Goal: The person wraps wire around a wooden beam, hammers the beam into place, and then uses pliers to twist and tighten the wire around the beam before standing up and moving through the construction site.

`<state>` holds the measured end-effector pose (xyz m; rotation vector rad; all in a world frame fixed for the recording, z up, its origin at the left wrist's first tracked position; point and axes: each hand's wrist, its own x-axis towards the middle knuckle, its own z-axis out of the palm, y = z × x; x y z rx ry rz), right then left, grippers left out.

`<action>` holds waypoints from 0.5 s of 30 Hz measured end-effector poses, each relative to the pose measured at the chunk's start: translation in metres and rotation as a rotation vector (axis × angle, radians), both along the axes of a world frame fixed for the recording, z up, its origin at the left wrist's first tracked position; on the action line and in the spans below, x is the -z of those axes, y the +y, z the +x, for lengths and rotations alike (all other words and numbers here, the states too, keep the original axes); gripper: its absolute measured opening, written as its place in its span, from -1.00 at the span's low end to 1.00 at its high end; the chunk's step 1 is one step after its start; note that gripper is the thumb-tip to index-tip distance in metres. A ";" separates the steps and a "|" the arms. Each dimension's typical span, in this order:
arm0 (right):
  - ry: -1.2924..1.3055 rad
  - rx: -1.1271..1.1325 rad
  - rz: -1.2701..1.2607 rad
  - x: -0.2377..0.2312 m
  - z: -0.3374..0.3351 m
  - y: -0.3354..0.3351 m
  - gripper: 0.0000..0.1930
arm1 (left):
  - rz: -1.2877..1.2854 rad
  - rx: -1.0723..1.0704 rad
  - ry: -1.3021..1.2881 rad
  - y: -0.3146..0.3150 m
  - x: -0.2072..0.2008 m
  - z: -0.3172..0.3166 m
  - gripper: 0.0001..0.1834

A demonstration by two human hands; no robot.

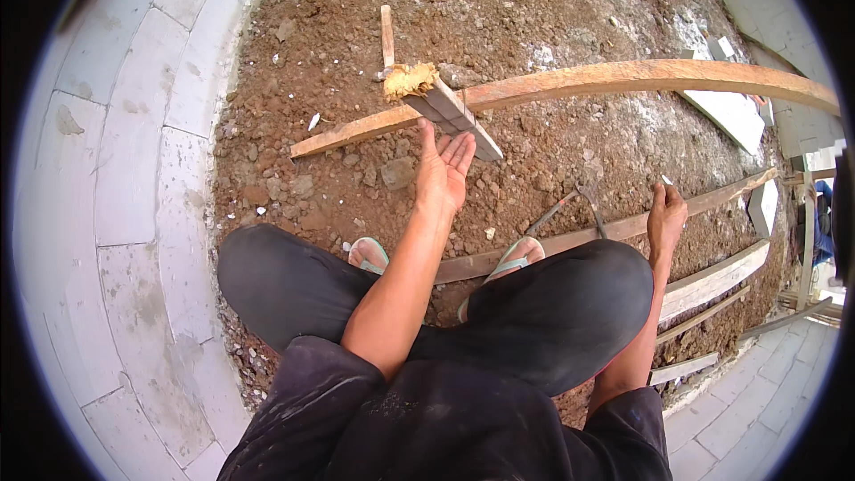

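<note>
Left hand [443,174] has fingers spread, palm showing, at the near side of a short dark wood block [452,112]; can't tell how firm any contact is. Block sits across the long timber [614,78], far of the feet, frayed yellowish end pointing far left. Right hand [666,218] is well to the right, at the plank [623,226]; fingers drawn narrow, small pale bit [666,180] at the tips, can't tell if gripped. Two-armed hand tool [554,212] lies between the hands, beside the plank. Short stick [387,34] beyond block, on brown soil [325,62]. Pale block wall [129,205] left.
</note>
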<state>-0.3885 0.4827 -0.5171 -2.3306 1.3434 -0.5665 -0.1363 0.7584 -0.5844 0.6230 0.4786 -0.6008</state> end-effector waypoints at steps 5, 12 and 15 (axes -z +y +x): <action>-0.061 -0.043 -0.064 0.010 -0.021 0.032 -0.69 | 0.098 0.041 -0.073 0.011 -0.011 -0.006 0.20; -0.032 0.197 -0.183 -0.035 -0.042 0.005 -0.75 | 0.109 0.222 -0.039 0.041 -0.021 -0.003 -0.04; -0.207 0.220 -0.563 -0.038 -0.034 0.009 -0.77 | 0.423 0.248 -0.133 0.051 -0.023 0.006 -0.36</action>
